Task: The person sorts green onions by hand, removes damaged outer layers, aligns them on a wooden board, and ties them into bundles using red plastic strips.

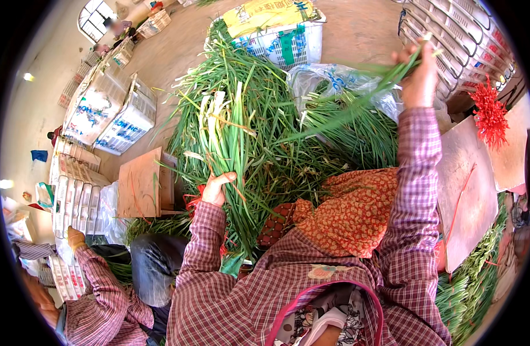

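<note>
My left hand (219, 186) grips a bunch of long green leafy stalks with pale stem ends (217, 112), held upright over a large heap of the same greens (265, 95). Raised at the upper right, my right hand (418, 73) holds a few green stalks (377, 88), their pale ends up by the fingers and their leaves trailing down to the left. Below that hand, more greens (351, 116) lie in a clear plastic bag (334, 78). An orange flowered cloth (356, 207) covers my lap.
A white plastic crate (308, 41) stands behind the heap, and stacked crates (455, 47) at the upper right. Red ties (490, 112) hang by a board (468, 186) at right. A wooden box (139, 186) stands left. A co-worker's striped sleeve (105, 281) is at lower left.
</note>
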